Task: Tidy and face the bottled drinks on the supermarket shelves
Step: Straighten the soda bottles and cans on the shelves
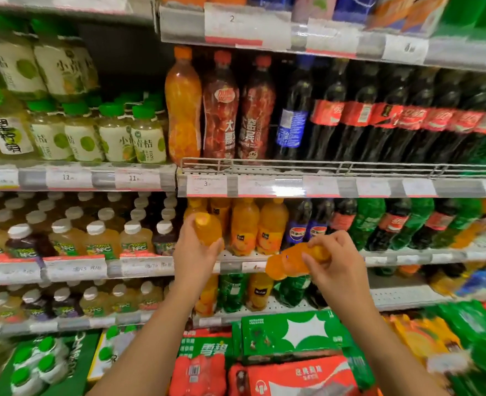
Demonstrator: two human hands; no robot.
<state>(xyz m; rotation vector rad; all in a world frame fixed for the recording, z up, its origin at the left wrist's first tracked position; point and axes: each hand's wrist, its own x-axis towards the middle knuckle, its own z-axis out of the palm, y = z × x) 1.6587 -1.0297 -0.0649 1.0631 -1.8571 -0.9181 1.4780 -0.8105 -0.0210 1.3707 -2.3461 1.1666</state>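
Your shelf (293, 260) carries rows of orange, cola and green bottles, its front edge lined with price tags. Your left hand (191, 250) curls its fingers round an upright orange bottle (207, 228) at the shelf's left end, near the front edge. Your right hand (337, 260) grips a second orange bottle (289, 260), tipped sideways just outside that front edge, base towards the left.

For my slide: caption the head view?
Left hand and right hand each hold an orange bottle at the shelf.
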